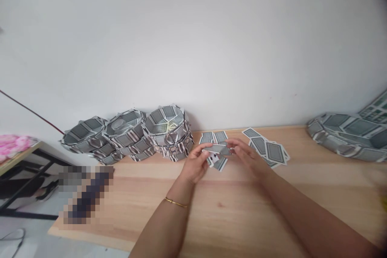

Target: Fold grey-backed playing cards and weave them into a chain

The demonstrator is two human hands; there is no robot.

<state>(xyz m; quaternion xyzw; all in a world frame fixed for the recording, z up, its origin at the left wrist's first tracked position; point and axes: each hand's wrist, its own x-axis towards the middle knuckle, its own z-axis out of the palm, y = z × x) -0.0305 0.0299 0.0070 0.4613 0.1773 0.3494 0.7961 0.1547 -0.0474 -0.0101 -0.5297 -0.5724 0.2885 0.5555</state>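
My left hand (195, 165) and my right hand (246, 156) meet over the wooden table (229, 209) and pinch one folded playing card (218, 149) between their fingertips. A gold bangle sits on my left wrist. Under the hands lie a few loose cards (218, 163), one face up. Two more cards (214, 136) lie just behind, by the wall.
Stacked round bowls woven from folded cards (130, 135) stand at the back left against the white wall. A fan of grey-backed cards (269, 151) lies right of my hands. A larger woven card tray (347, 137) sits at the far right. A pink-topped side table (18, 149) stands at the left.
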